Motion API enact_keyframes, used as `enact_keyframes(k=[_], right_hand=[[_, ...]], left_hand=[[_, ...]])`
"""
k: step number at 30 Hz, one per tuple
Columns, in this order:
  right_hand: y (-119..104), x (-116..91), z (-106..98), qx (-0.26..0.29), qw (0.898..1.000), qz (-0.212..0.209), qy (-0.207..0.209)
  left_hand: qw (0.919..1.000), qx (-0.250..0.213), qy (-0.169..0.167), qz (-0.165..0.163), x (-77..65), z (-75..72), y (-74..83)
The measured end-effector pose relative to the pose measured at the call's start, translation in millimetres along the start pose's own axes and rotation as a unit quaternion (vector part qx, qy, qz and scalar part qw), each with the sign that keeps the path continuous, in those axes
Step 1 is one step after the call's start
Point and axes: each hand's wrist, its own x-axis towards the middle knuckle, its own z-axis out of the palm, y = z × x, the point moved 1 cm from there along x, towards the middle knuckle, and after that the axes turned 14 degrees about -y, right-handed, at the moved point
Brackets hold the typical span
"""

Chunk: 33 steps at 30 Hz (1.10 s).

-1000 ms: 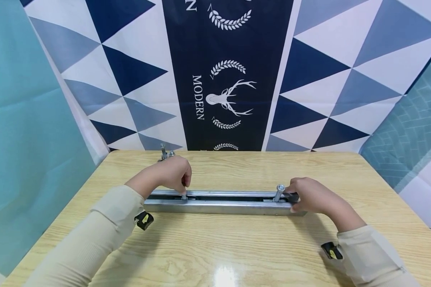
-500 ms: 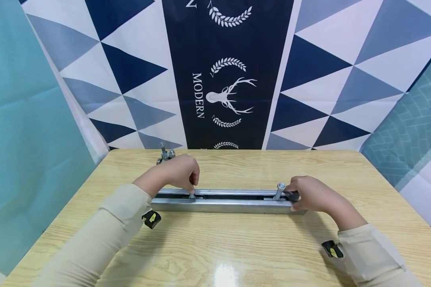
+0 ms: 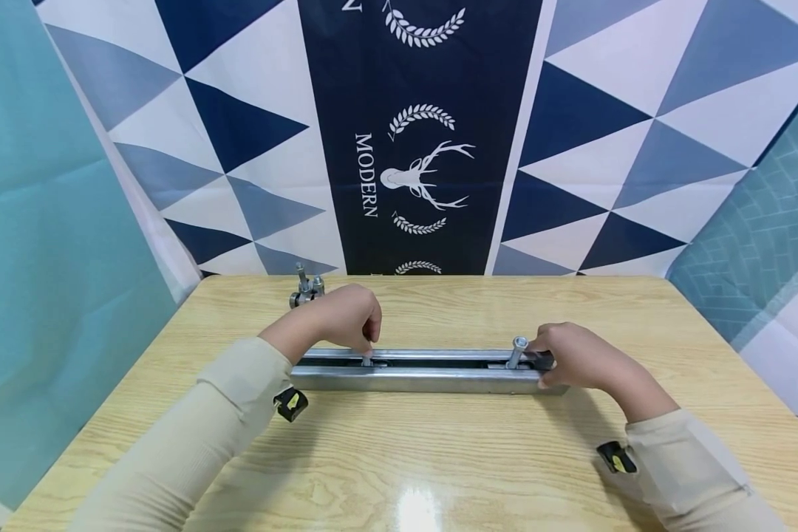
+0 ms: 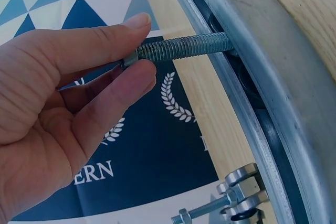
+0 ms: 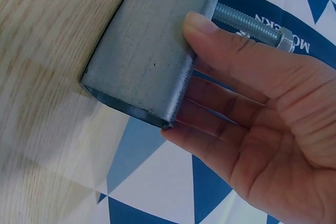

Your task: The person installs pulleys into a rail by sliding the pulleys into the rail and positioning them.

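A slotted metal channel rail (image 3: pixel 432 380) lies across the table, its slot facing up. Two bolts stand up out of that slot. Thumb and fingers of my left hand (image 3: pixel 347 318) pinch the top of the left threaded bolt (image 4: pixel 184 47), seen close in the left wrist view. My right hand (image 3: pixel 581 362) grips the rail's right end, thumb on the near wall (image 5: pixel 142 51) and fingers curled round behind. Just left of it the other bolt (image 3: pixel 517 352) sticks up, its hex head (image 5: pixel 286 40) uppermost. What holds the bolts inside the slot is mostly hidden.
Behind my left hand, a metal roller assembly with an upright bolt (image 3: pixel 306 287) stands on the wood-grain table (image 3: pixel 399 443). Patterned cloth (image 3: pixel 412 148) hangs behind the table's back edge.
My left hand has slid to the right along the rail, with the pinched bolt moving along the slot. The right hand keeps its grip on the rail's end.
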Motion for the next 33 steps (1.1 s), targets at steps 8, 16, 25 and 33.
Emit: enact_keyframes(k=[8,16,25,33], right_hand=[[1,0,0,-0.002,1.000,0.001,0.000],[1,0,0,0.002,1.000,0.004,-0.003],[0,0,-1,0.005,1.000,0.008,-0.006],[-1,0,-1,0.006,1.000,0.013,-0.010]], left_hand=[[1.0000,0.006,0.003,0.007,5.2,-0.6,4.7],[0.9996,0.012,0.006,0.026,9.8,-1.1,9.3],[0.9993,0.020,0.014,0.030,16.1,-0.7,14.7],[0.9991,0.030,0.011,0.028,19.4,-1.7,19.9]])
